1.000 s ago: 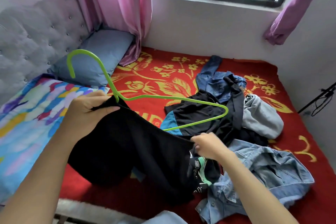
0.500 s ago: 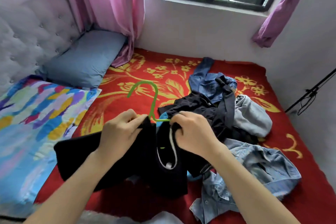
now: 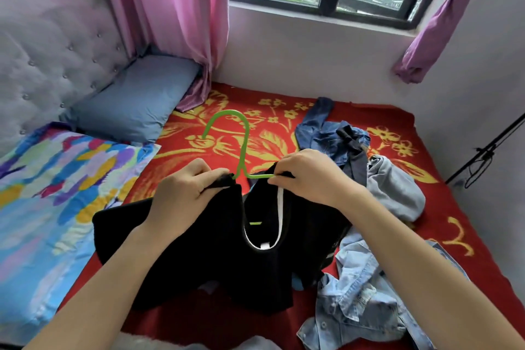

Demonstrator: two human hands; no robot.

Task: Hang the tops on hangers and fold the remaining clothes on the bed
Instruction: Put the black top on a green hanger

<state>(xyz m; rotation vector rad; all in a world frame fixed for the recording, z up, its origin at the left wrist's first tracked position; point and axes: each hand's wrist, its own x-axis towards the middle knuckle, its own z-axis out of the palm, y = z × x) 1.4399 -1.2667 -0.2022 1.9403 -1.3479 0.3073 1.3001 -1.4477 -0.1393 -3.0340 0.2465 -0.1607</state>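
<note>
Gripping the black top [image 3: 216, 258] at its neckline, the left hand [image 3: 181, 196] pinches the left shoulder seam and the right hand [image 3: 309, 176] pinches the right seam, as the head view shows. The green hanger [image 3: 241, 148] sits inside the neck opening with its hook above the collar. The top hangs over the red bedspread [image 3: 284, 122], beside a light denim jacket [image 3: 366, 298], dark jeans [image 3: 329, 136] and a grey garment [image 3: 397, 193].

black top [image 3: 216, 258], green hanger [image 3: 245, 133], red bedspread [image 3: 284, 99] with yellow flowers.
</note>
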